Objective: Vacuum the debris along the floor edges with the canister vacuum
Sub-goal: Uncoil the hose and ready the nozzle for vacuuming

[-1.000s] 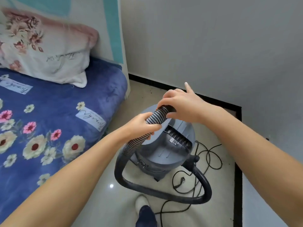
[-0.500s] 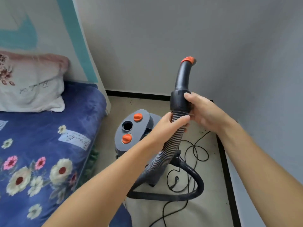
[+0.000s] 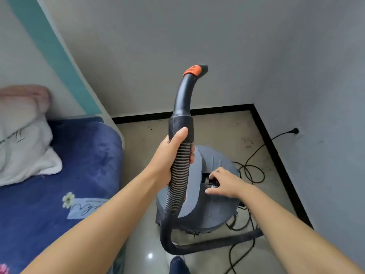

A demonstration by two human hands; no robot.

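Note:
A grey canister vacuum (image 3: 215,212) stands on the floor in the room corner. Its ribbed hose (image 3: 178,175) rises to a black curved nozzle (image 3: 183,95) with an orange band, held upright. My left hand (image 3: 169,155) grips the hose just below the black cuff. My right hand (image 3: 225,182) rests on top of the canister, its fingers curled into the black carry handle recess. Dark debris specks (image 3: 150,127) lie along the black skirting at the far floor edge.
A bed with a blue floral blanket (image 3: 69,175) and a white pillow (image 3: 21,141) fills the left. The power cord (image 3: 252,169) coils on the floor right of the canister and runs to a wall socket (image 3: 295,131). Walls close in behind and right.
My right hand has left the hose cuff and dropped onto the canister's handle. My left hand alone now holds the hose, nozzle raised higher.

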